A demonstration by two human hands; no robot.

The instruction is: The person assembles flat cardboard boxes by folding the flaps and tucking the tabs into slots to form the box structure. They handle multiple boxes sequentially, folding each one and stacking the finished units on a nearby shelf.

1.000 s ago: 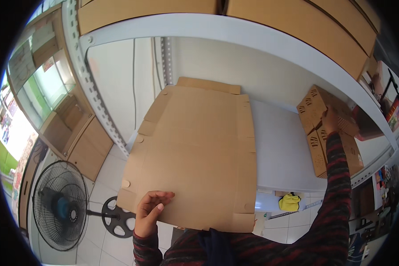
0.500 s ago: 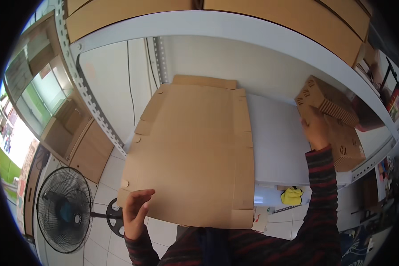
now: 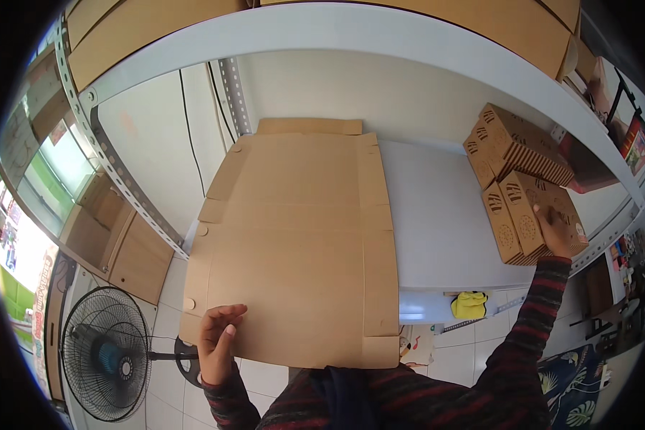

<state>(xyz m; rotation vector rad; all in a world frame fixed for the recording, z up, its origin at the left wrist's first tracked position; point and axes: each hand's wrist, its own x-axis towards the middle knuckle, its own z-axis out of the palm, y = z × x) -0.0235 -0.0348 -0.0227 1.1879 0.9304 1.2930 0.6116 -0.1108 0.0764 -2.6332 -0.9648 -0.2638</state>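
A large flat sheet of creased brown cardboard (image 3: 294,251) with side tabs lies before me on a white shelf surface (image 3: 437,215). At its near left corner is my left hand (image 3: 221,344), thumb and fingers apart, holding nothing. Over on the right, my right hand (image 3: 554,231) rests with its fingers spread on top of a brown printed cardboard box (image 3: 527,215). Beside that box stands another of the same kind (image 3: 502,226). Behind them is a stack of folded brown boxes (image 3: 519,147) with ridged edges.
A white metal shelf beam (image 3: 322,39) crosses above, carrying large cardboard cartons (image 3: 423,21). To the left stand a black pedestal fan (image 3: 107,351) and a wooden cabinet (image 3: 136,258). A yellow cloth (image 3: 469,305) sits below the white surface.
My right hand has moved right and nearer, from the left side of the box stacks onto the top of the near box. The view has shifted slightly; my left hand stays at the sheet's corner.
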